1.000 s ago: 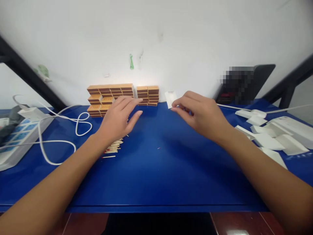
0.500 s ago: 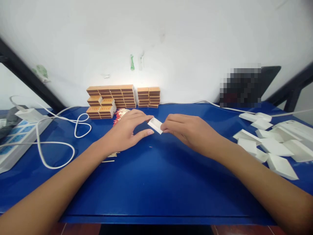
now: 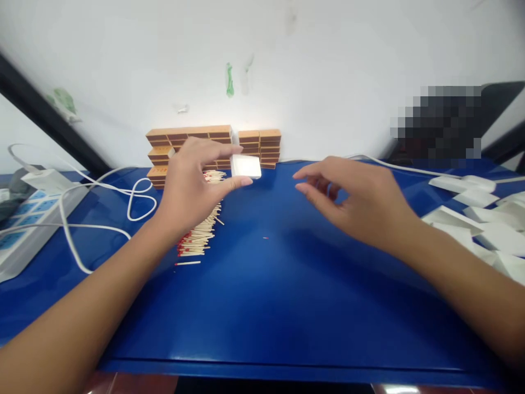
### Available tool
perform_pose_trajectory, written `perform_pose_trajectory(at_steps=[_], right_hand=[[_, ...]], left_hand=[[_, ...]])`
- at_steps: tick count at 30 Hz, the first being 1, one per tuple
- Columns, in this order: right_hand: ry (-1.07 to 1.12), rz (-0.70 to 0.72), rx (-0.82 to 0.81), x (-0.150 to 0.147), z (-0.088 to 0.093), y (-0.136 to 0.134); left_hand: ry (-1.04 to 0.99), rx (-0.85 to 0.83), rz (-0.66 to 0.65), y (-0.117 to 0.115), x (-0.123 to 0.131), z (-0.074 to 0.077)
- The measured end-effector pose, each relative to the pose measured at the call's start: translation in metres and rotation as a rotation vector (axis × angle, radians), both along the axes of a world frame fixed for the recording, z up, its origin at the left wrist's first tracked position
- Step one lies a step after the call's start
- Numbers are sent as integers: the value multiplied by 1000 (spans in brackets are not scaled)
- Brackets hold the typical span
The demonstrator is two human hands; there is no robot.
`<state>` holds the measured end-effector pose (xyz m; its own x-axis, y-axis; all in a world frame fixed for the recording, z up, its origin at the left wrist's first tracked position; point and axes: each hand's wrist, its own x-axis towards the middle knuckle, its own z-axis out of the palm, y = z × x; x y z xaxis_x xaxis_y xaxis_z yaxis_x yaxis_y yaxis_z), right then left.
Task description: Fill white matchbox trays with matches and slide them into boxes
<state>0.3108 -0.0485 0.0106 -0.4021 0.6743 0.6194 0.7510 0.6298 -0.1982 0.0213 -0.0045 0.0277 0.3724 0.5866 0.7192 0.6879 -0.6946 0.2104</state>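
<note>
My left hand is raised over the blue table and pinches a small white matchbox tray between thumb and fingers. Under it lies a heap of red-tipped matches. My right hand hovers to the right of the tray, fingers loosely curled and apart, holding nothing. Stacks of brown matchboxes stand against the white wall behind the left hand.
Several empty white trays lie at the right edge. A white power strip and looped white cables sit at the left. A dark blurred object stands at the back right. A single match lies near the heap.
The white tray passed from my right hand to my left hand, which lifted it up and back. My right hand let go and drew off to the right.
</note>
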Motion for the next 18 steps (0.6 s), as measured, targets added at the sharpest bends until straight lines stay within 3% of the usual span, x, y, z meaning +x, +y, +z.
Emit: perform_pose_trajectory(at_steps=[5, 12, 18], right_hand=[[-72, -46, -1, 5, -1, 4], [-76, 81, -106, -5, -8, -1], [73, 259, -399, -56, -6, -18]], left_hand=[[23, 54, 53, 3, -6, -1], [61, 37, 51, 11, -14, 0], [44, 59, 46, 17, -17, -2]])
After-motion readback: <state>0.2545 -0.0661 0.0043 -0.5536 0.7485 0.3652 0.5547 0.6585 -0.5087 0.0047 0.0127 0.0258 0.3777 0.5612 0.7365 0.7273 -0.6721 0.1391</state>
